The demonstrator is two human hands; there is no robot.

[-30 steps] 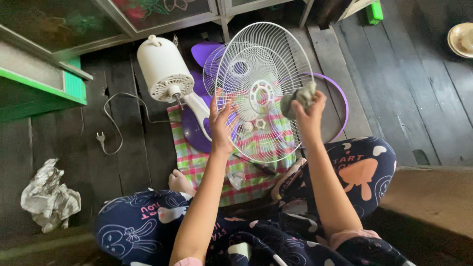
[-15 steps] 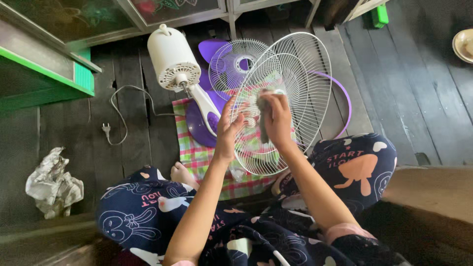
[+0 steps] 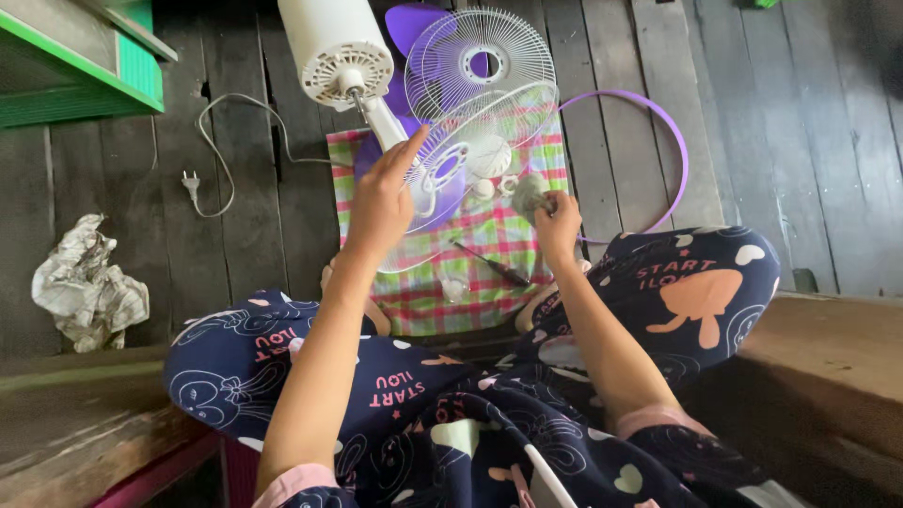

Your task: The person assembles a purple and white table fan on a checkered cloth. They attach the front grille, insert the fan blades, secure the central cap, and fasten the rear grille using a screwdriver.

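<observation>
White wire fan grille (image 3: 470, 165) now tipped flatter, left hand (image 3: 379, 202) gripping its rim, right hand (image 3: 557, 218) pinching crumpled grey rag (image 3: 529, 193).

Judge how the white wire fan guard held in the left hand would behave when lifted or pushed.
The fan guard is thin open wire, so probably light. One left hand holds it tilted, suggesting stiffness. Being round, it might roll on edge.

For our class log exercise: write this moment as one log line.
left hand: holds white fan grille | right hand: grips grey rag | under: checked cloth
</observation>
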